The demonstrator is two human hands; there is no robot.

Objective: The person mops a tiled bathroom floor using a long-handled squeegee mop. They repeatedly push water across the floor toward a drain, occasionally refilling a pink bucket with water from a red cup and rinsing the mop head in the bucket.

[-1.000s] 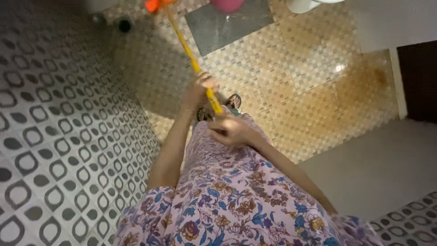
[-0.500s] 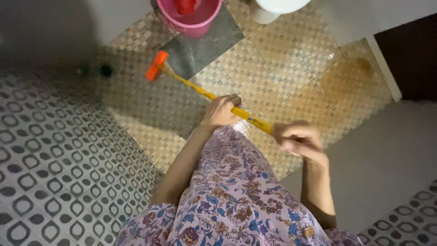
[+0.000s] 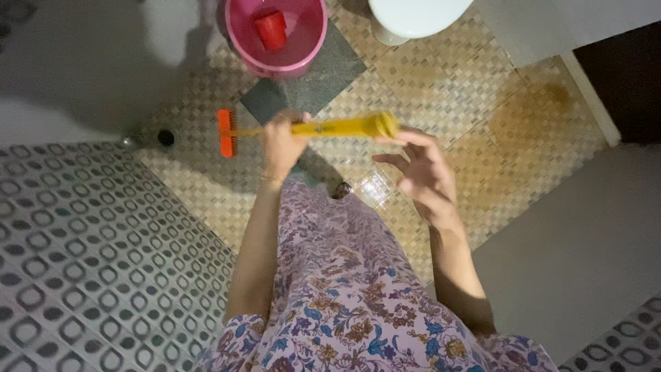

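1. Fingers of our left hand (image 3: 281, 141) are wrapped tight around the yellow handle (image 3: 337, 127) of the floor brush (image 3: 226, 133). Fingers of our right hand (image 3: 421, 172) are spread apart and hold nothing; only their tips come close to the handle's thick end.

2. We think the brush could tip or slip, because only one hand grips it and the long handle sticks far out to 3 o'clock of that hand.

3. We think the floor looks wet and shiny near our foot (image 3: 340, 189), so we could slip on the woven-pattern tiles (image 3: 447, 83).

4. We think a wide swing could knock the pink bucket (image 3: 275, 34) with the red mug (image 3: 271, 29) inside it, which sits at 12 o'clock from our left hand.

5. From our left fingers, the orange brush head lies at 9 o'clock, just beside the small dark drain hole (image 3: 165, 137). The handle runs level through the fist and ends at 3 o'clock, just above our right fingertips.

6. A white toilet bowl (image 3: 413, 15) sits at 1 o'clock, well apart from the brush.
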